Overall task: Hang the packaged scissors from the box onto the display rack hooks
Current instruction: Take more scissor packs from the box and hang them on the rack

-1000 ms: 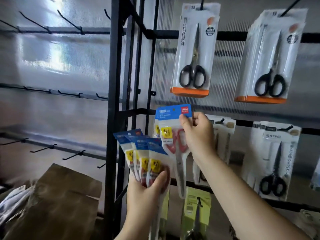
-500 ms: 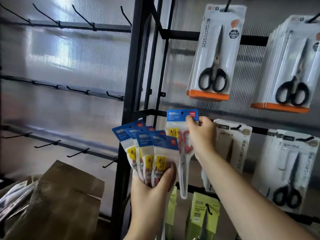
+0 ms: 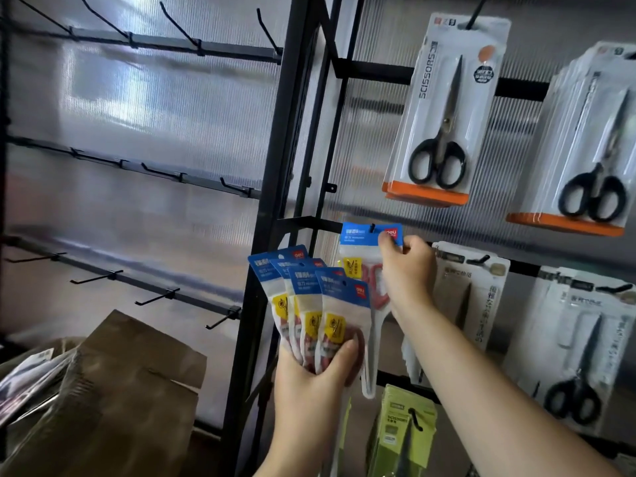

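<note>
My right hand (image 3: 406, 270) pinches the blue header of one packet of red-handled scissors (image 3: 364, 256). A black hook tip (image 3: 372, 228) shows through the packet's hanging hole on the rack's middle bar. My left hand (image 3: 309, 376) grips a fan of several more blue-topped scissor packets (image 3: 309, 297) just left of and below that hook. A brown cardboard box (image 3: 113, 401) stands open at the lower left.
Black-handled scissors in white and orange packs (image 3: 444, 108) hang on the upper hooks, with more white packs (image 3: 578, 339) below at the right. Green packs (image 3: 402, 428) hang lowest. The left rack section holds rows of bare hooks (image 3: 155, 297). A black upright post (image 3: 275, 201) divides the sections.
The view has shifted left, so the rack sits further right in frame. My right hand raised the single packet onto the hook, whose tip now pokes through the hole. The left hand's fan stayed put.
</note>
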Demonstrator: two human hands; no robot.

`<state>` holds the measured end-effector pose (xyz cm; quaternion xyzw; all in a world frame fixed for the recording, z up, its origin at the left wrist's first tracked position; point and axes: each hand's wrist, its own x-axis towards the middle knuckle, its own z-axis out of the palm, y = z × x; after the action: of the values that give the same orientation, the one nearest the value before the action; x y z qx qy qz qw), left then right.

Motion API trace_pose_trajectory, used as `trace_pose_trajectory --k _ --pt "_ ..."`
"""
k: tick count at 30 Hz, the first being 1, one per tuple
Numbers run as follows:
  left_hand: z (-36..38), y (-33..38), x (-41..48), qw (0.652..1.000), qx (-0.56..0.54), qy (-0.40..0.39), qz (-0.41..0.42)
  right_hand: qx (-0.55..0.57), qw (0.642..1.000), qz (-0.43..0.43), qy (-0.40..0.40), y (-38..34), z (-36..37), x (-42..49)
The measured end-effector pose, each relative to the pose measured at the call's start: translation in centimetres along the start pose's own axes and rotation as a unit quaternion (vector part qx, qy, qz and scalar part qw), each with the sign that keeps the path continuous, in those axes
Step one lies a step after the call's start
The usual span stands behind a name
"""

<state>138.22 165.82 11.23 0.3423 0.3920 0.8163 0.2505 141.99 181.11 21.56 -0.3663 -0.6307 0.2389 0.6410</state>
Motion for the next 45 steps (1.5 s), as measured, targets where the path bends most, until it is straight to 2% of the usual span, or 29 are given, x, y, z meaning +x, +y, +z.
trace_pose_trajectory --k 10,17,21,25,27,33,37,45 --pt "-0.5 -1.7 0.9 1.000 0.011 0.009 -0.023 -0.078 0.997 0.015 -0.016 2.3 1.4 1.9" --pt "0.4 -1.9 0.8 1.000 0.002 -0.021 -0.021 -0.034 0.999 0.006 -0.016 3.2 -1.1 0.2" --pt "1.2 -1.7 0.5 0.999 0.018 -0.040 0.013 -0.041 0.991 0.006 -0.128 3.5 -3.9 -3.5" --pt "1.7 -1.7 0.3 0.998 0.014 -0.051 0.025 0.012 0.965 0.035 -0.261 3.7 -6.2 -6.5" --pt "1.8 -1.9 0.3 0.998 0.014 -0.050 0.020 0.016 0.957 0.044 -0.286 3.9 -6.6 -6.6" --pt "2.2 -2.6 0.2 0.998 0.050 0.015 -0.032 0.006 0.991 -0.024 -0.134 3.1 -5.3 -3.7" --pt "2.0 -2.5 0.3 0.996 0.063 0.059 0.001 0.007 0.998 -0.051 -0.038 0.9 -4.2 -1.0" --pt "1.1 -2.4 0.6 0.993 0.061 0.095 0.024 -0.008 0.999 -0.012 -0.033 0.4 -1.2 0.6"
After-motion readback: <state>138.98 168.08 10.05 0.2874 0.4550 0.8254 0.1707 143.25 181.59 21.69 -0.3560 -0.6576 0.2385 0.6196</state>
